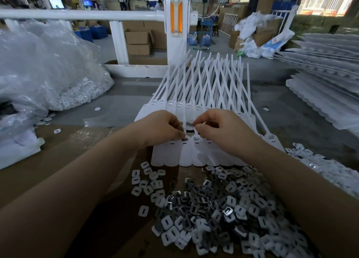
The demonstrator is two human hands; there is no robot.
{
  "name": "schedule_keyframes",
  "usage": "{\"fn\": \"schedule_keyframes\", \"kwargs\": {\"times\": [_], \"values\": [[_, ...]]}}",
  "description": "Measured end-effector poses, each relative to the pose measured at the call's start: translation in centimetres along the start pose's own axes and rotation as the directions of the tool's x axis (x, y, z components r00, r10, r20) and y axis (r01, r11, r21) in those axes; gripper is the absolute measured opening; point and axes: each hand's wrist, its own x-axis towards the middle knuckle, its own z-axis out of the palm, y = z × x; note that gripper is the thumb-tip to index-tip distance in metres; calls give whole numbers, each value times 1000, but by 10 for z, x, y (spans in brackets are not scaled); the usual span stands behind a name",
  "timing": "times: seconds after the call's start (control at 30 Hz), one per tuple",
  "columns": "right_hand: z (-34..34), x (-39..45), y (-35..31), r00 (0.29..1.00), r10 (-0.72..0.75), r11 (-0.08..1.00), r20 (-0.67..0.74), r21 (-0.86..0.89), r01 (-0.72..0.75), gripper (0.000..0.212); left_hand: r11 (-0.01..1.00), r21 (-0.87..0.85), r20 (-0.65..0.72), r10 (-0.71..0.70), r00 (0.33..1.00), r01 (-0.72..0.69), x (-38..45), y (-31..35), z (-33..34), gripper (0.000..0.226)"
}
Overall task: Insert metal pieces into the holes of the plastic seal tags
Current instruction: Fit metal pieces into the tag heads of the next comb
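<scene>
A sheet of joined white plastic seal tags lies before me, its long tails fanning away toward the white post. Both hands hover over the row of tag heads. My left hand has its fingers curled, fingertips down at a tag hole. My right hand pinches a small metal piece between thumb and forefinger just above the same spot. A heap of metal pieces and white caps covers the cardboard near me.
A big clear bag of white parts bulges at the left. Stacks of tag sheets lie at the right, with loose white caps beside my right forearm. A white metal frame and post stand behind the work.
</scene>
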Motion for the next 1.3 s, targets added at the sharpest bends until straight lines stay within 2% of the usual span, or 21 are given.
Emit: {"fn": "schedule_keyframes", "kwargs": {"times": [0.1, 0.17, 0.27, 0.4, 0.6, 0.83, 0.9, 1.0, 1.1, 1.2, 1.3], "values": [[-1, -1, -1, 997, -66, 998, 44, 5, 66, 7, 1000, -13, 17, 8, 1000, -7, 0, -1, -2, 4], [0, -4, -6, 975, -156, 987, 157, -16, 160, 5, 999, -30, 27, 19, 999, -19, -1, -4, -2, 4], [8, -10, -14, 906, -258, 949, 336, -90, 304, 10, 996, -77, 18, 33, 999, -32, -1, -8, -2, 4], [20, -13, -25, 819, -339, 862, 462, -196, 467, 22, 991, -124, 2, 45, 999, -44, 0, -9, -1, 6], [26, -15, -30, 792, -359, 812, 494, -253, 526, 23, 993, -94, -10, 66, 998, -66, 0, -8, -2, 8], [25, -16, -27, 817, -389, 837, 426, -207, 507, 10, 990, -114, -32, 83, 996, -87, -3, -7, -1, 2], [21, -14, -24, 853, -399, 850, 337, -212, 482, 8, 986, -131, -73, 95, 993, -104, -4, -7, -2, 3], [10, -9, -17, 920, -373, 895, 124, -212, 392, 4, 975, -159, -116, 138, 984, -156, -4, -7, -3, 6], [3, -5, -10, 945, -319, 937, -74, -175, 303, 9, 964, -173, -104, 188, 977, -204, -5, -3, -5, 9], [1, -5, -7, 944, -288, 953, -163, -145, 266, 13, 935, -299, -47, 183, 982, -189, -8, 2, -7, 18], [2, -4, -7, 933, -300, 949, -199, -160, 271, 15, 877, -464, 28, 150, 988, -120, -8, 3, -11, 17]]}}
